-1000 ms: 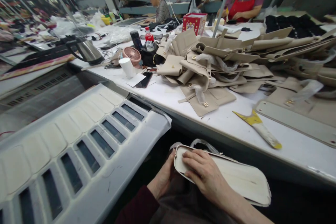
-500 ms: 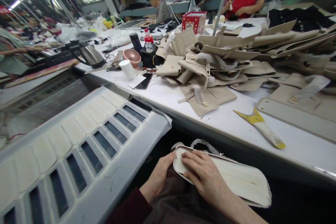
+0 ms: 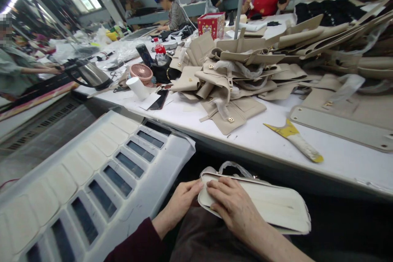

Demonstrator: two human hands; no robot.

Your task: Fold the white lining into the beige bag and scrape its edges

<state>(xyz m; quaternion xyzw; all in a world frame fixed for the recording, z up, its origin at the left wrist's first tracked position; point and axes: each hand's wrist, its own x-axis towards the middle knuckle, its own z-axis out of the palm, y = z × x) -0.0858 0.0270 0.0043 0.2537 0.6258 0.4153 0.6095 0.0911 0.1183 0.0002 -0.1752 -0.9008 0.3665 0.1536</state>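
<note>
A beige handbag (image 3: 276, 202) lies on its side over my lap, its pale base panel facing up. My left hand (image 3: 181, 202) grips the bag's rounded left end, thumb along the rim and the other fingers hidden behind it. Across the panel, near that same end, my right hand (image 3: 235, 200) lies with its fingers stretched out and pressing on the surface. A carrying handle (image 3: 235, 166) wrapped in clear plastic sticks up behind the bag's far edge.
A white-covered rack of pale oval panels (image 3: 92, 143) stands at left. On the white table lie a yellow-ended scraper (image 3: 296, 139), a long grey strip (image 3: 340, 127) and piled beige bag parts (image 3: 233, 77). A fan (image 3: 141, 73), cup (image 3: 137, 88) and kettle (image 3: 92, 73) stand farther back; people work beyond.
My view has turned slightly, so the table items appear farther left. Both hands stay at the bag's left end, with the right fingers only slightly shifted on the panel.
</note>
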